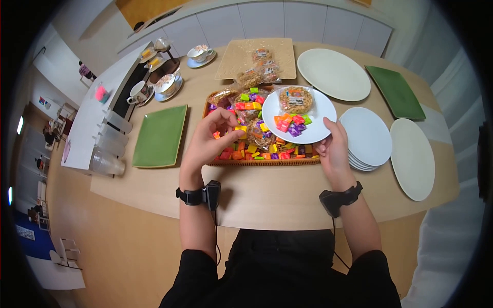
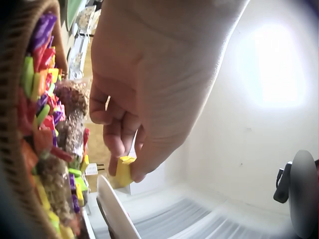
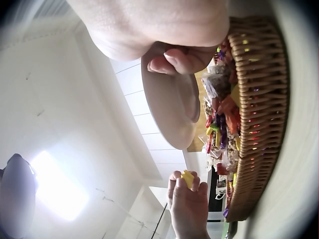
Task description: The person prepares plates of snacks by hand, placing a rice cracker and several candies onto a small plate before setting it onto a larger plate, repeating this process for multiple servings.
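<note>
My left hand [image 1: 208, 141] pinches a yellow wrapped candy [image 2: 125, 170] between thumb and fingertips, just left of the plate and over the basket. A small white plate [image 1: 275, 120] is gripped at its right rim by my right hand [image 1: 335, 151], thumb on top and fingers beneath. On that plate lie a round wrapped cracker cake [image 1: 296, 99] and several orange, pink, purple and green candies [image 1: 292, 124]. Below both hands sits a wicker basket [image 3: 264, 114] full of colourful wrapped candies [image 1: 257, 154] and bagged cakes [image 1: 258, 134].
A stack of white plates [image 1: 365, 136] stands right of the basket, beside oval plates [image 1: 413, 159] and a green rectangular plate [image 1: 395, 92]. Another green plate [image 1: 160, 136] lies to the left, with teacups [image 1: 167, 84] behind. A beige square plate [image 1: 231, 59] holds wrapped cakes.
</note>
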A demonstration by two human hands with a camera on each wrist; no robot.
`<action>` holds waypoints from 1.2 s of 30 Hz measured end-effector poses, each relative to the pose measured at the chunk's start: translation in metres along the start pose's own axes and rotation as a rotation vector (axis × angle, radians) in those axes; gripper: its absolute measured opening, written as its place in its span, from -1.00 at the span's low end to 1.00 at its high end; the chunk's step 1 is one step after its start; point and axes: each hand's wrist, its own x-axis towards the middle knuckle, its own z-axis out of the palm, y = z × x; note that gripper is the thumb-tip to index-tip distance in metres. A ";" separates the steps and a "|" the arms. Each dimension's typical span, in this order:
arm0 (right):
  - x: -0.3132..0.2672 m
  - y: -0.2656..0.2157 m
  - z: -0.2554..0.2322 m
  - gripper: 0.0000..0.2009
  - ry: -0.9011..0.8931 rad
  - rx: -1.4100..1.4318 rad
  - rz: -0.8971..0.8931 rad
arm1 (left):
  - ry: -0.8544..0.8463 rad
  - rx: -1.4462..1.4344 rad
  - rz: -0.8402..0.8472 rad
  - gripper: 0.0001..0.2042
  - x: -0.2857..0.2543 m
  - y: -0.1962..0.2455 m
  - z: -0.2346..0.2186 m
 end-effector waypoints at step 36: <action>0.000 0.001 0.002 -0.84 0.025 -0.023 0.018 | 0.352 0.813 -0.092 -0.78 0.004 -0.023 -0.022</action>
